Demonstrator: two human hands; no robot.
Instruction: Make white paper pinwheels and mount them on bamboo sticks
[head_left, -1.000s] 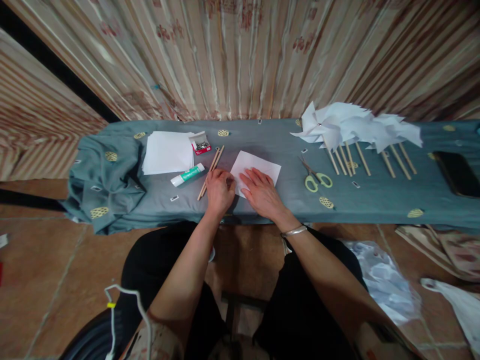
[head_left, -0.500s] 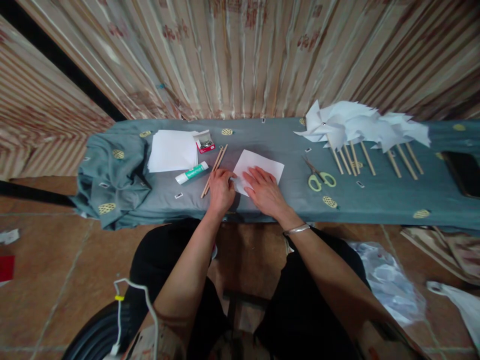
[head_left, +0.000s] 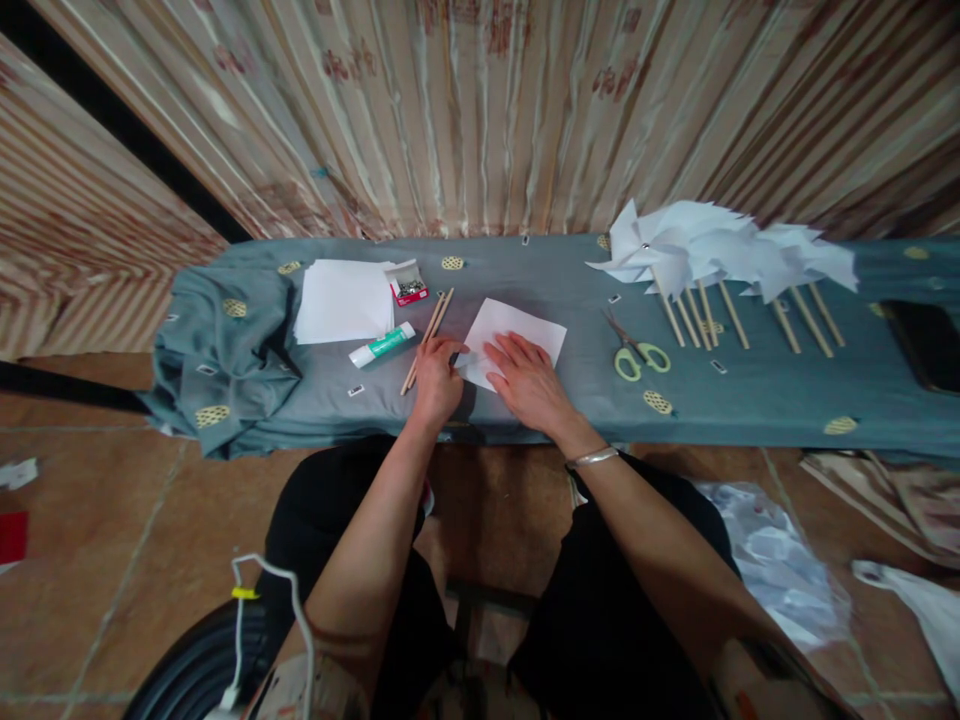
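Sheet [head_left: 517, 325] flat, uncut, not yet folded: early stage. Right hand [head_left: 529, 380] pressed open on it; left hand [head_left: 436, 378] curled, pinching its left corner. Finished pinwheels [head_left: 712, 250] lie right of sheet; sticks [head_left: 429, 335], glue [head_left: 382, 345] left.

White paper [head_left: 517, 325]; grey-green cloth [head_left: 750, 395] with yellow ovals; green-handled scissors [head_left: 637, 355]; white-and-green tube [head_left: 382, 345]; red box [head_left: 409, 285]; striped beige curtain [head_left: 487, 110].
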